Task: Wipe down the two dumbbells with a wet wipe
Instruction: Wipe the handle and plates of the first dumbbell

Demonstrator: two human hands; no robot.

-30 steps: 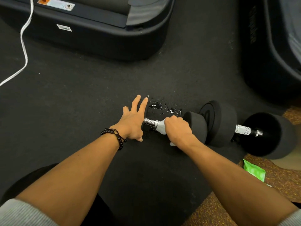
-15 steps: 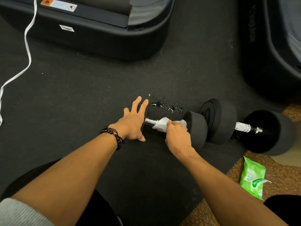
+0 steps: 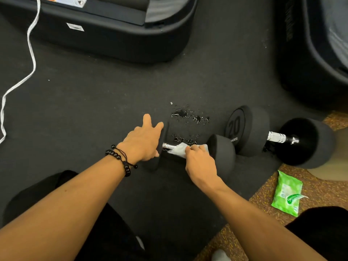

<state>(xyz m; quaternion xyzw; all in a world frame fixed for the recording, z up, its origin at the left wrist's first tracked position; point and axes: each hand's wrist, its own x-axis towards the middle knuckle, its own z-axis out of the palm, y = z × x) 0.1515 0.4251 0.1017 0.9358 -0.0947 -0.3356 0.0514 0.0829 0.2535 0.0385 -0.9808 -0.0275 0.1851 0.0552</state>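
Dumbbells lie end to end on the dark floor, their long axes running left to right across the view. On the nearer dumbbell (image 3: 220,155) the left head is mostly hidden behind the left hand (image 3: 142,143), which rests on it with straight, spread fingers, and much of its chrome handle is covered by the wet wipe (image 3: 178,150) and the right hand (image 3: 199,162), whose fingers curl around the wipe on the bar. The second dumbbell (image 3: 248,130) sits just to the right, its left head marked 20 and touching or nearly touching the first one's right head; which cannot be told. Small puddles of water (image 3: 188,116) glisten on the floor just beyond the handle. A green wipe packet (image 3: 287,193) lies on speckled flooring near the right forearm. A white cord (image 3: 31,53) trails at left, and black machine bases (image 3: 113,40), cut off by the frame, stand beyond
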